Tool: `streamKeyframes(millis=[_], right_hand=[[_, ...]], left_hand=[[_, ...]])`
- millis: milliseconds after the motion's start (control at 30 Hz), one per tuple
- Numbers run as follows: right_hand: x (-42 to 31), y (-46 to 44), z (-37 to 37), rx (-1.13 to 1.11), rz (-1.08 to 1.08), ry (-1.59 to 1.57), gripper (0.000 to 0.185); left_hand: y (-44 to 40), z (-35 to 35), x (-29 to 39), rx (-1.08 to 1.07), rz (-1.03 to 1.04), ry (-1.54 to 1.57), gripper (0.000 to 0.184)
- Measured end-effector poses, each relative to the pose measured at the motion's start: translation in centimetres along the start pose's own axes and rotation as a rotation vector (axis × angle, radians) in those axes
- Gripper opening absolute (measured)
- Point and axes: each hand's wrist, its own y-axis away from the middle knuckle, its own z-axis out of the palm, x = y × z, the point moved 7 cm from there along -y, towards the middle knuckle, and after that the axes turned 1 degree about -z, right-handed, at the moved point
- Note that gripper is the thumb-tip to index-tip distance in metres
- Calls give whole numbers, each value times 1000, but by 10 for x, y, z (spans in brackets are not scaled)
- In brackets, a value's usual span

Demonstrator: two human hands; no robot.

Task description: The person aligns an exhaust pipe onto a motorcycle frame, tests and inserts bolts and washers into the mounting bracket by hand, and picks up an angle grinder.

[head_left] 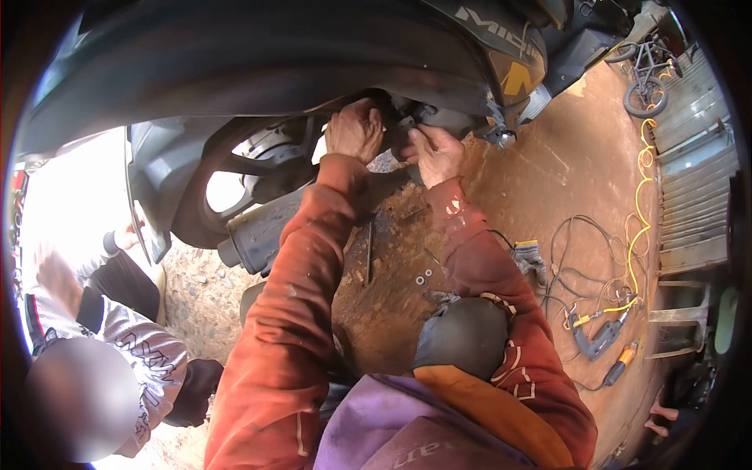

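Note:
A dark scooter (258, 63) fills the top of the view, its rear wheel (223, 184) and muffler (266, 231) at the left. Under its body panel, my left hand (355, 131) is closed, back of the hand toward me. Its fingers curl into the shadowed underside, where what they grip is hidden. Just to the right, my right hand (436, 153) is closed in a pinch at a small dark part beneath the scooter. That part is too shaded to name. Both hands are close together, beside the inner side of the wheel.
A person (145, 352) crouches at lower left, one hand at the scooter's rear. On the ground lie a thin rod (370, 252), two small rings (424, 277) and a glove (529, 258). Power tools (599, 341), cords, a yellow hose (644, 172) and a bicycle (647, 90) are at right.

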Motion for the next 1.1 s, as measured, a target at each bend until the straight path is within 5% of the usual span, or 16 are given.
streamKeyframes(millis=[67, 133, 200, 267, 433, 700, 767, 867, 1100], right_hand=[[2, 3, -3, 18, 17, -13, 22], [0, 0, -2, 6, -16, -8, 24], [3, -1, -1, 3, 9, -23, 24], [5, -1, 0, 11, 32, -38, 24], [6, -11, 0, 60, -106, 218, 23], [1, -9, 1, 12, 9, 8, 18], [-7, -11, 2, 33, -227, 364, 17], [-26, -10, 6, 40, -298, 611, 17], [0, -3, -6, -37, -156, 333, 16]], left_hand=[[10, 0, -8, -59, -21, -40, 25], [23, 0, 6, 7, 282, -84, 32], [28, 6, 4, 85, 326, -229, 35], [18, 17, -4, -71, 367, -128, 34], [11, 17, -5, -108, 231, -154, 29], [8, 21, -12, -138, 213, -87, 32], [8, 21, -12, -124, 233, -93, 33], [8, 20, -10, -125, 227, -116, 33], [8, 20, -11, -131, 225, -111, 34]])
